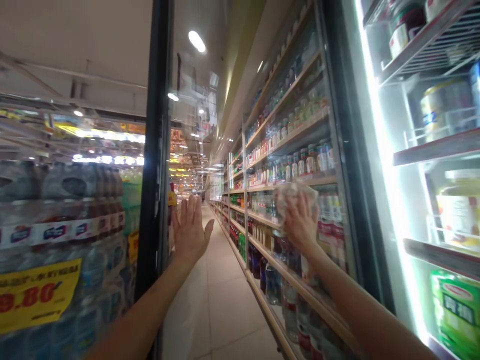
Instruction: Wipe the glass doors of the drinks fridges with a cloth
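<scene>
A dark-framed glass door (232, 65) stands swung out before me, its pane showing bottle shelves and an aisle. My left hand (190, 230) lies flat near the door's left edge, palm to the glass, fingers stretched and thumb apart, with nothing in it. Farther right, my right hand (300, 225) presses a pale crumpled cloth (294, 190) against the pane. Its fingers are spread over the cloth, which shows above and beside them. Slight blur softens the right hand's outline.
Stacked packs of bottled drinks (75, 230) stand at left, with a yellow price sign (41, 295) in front. To the right is a lit cooler with wire shelves (435, 150) holding jars and a green package (457, 310). Pale tiled floor (225, 310) shows through the pane.
</scene>
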A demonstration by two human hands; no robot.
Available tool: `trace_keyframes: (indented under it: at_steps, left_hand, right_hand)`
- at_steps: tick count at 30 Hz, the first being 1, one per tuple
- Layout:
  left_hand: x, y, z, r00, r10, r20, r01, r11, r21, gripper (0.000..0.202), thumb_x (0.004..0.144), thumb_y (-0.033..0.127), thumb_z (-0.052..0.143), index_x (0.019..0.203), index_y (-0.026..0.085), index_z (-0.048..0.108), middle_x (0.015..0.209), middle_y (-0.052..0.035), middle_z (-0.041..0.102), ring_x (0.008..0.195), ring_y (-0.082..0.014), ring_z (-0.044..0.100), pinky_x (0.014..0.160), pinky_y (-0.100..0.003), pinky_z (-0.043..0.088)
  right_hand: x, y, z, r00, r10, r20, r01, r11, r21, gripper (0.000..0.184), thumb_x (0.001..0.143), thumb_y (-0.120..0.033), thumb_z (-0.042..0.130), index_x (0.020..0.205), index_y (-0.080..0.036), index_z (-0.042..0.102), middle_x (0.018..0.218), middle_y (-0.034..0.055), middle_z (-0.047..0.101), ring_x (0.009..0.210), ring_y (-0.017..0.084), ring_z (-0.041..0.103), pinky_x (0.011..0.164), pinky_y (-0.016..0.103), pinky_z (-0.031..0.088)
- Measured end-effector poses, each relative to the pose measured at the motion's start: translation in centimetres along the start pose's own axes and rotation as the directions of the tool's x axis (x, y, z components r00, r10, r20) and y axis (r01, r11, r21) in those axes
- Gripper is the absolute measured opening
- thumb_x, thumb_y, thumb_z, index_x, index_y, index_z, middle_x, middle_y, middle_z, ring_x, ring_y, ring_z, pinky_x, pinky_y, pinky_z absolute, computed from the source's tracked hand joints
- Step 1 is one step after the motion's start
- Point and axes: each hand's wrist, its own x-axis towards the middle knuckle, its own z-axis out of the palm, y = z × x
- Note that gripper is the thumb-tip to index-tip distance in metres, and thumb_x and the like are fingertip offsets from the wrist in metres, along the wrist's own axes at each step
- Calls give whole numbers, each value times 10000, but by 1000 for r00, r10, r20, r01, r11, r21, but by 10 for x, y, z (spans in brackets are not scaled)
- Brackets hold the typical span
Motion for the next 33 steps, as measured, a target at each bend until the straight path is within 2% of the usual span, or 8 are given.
trace_keyframes:
  at_steps: [4, 10, 13, 17, 22, 24, 30, 33]
  left_hand:
    - [-1, 1, 2, 1000, -10, -23, 10, 1000, 1, 627, 898, 421, 344, 1440, 133, 213, 1487, -162, 262, 1404, -291, 149, 1116, -556, 112]
    - [-1, 0, 3, 999, 14, -40, -12, 999, 38, 631, 910, 422, 314, 1450, 127, 171, 1490, -179, 248, 1407, -297, 130, 1103, -565, 136]
    - [-1, 0, 3, 999, 1, -37, 1, 999, 44, 629, 909, 426, 307, 1452, 142, 166, 1493, -171, 247, 1408, -299, 129, 1102, -562, 149]
    - [-1, 1, 3, 999, -19, -29, 20, 999, 35, 644, 904, 435, 308, 1456, 145, 147, 1495, -166, 245, 1408, -304, 121, 1105, -565, 138]
    - [-1, 3, 3, 1000, -14, -21, 14, 1000, 8, 647, 903, 428, 309, 1457, 141, 138, 1499, -162, 235, 1408, -297, 123, 1110, -569, 112]
    - [-1, 2, 3, 1000, -18, -18, 18, 1000, 10, 636, 904, 424, 303, 1454, 140, 158, 1499, -161, 237, 1407, -300, 127, 1108, -572, 117]
    - [-2, -1, 5, 999, -5, -32, 7, 999, 37, 633, 908, 428, 300, 1449, 122, 178, 1503, -170, 219, 1407, -309, 122, 1107, -567, 130]
    - [-1, 0, 5, 1000, -8, -27, 8, 1000, 27, 637, 907, 430, 297, 1451, 125, 169, 1507, -165, 209, 1409, -303, 116, 1113, -562, 123]
  right_hand:
    - [8, 45, -7, 965, 241, -102, -245, 969, -37, 477, 888, -306, 392, 1351, -197, 419, 1446, 158, 325, 1336, 355, 275, 1009, 648, 238]
    - [19, -78, 12, 967, -254, 20, 240, 936, 257, 275, 875, -295, 436, 1085, -251, 609, 1381, 46, 437, 1343, 224, 279, 1102, 481, 226]
    - [24, -108, 16, 945, -319, 78, 289, 920, 264, 318, 886, -290, 433, 1180, -259, 550, 1361, 41, 464, 1334, 208, 290, 1112, 468, 180]
    - [23, -33, 3, 996, -10, 93, 5, 998, 56, 448, 908, -282, 344, 1353, -254, 396, 1421, 90, 379, 1347, 272, 269, 1066, 556, 210]
    - [10, 81, -8, 941, 313, -127, -320, 947, -39, 534, 891, -305, 307, 1413, -189, 314, 1446, 189, 301, 1336, 370, 257, 974, 672, 241]
    - [5, 68, -4, 945, 290, -150, -296, 955, -19, 548, 875, -281, 325, 1415, -183, 312, 1444, 196, 299, 1344, 375, 238, 974, 664, 252]
    - [12, -68, 13, 976, -205, 79, 200, 977, 70, 479, 855, -305, 448, 1332, -293, 421, 1486, 66, 275, 1392, 270, 159, 1094, 527, 171]
    - [16, -47, 5, 976, -188, 106, 185, 982, 38, 457, 873, -312, 431, 1330, -306, 422, 1491, 53, 277, 1390, 258, 171, 1095, 531, 157]
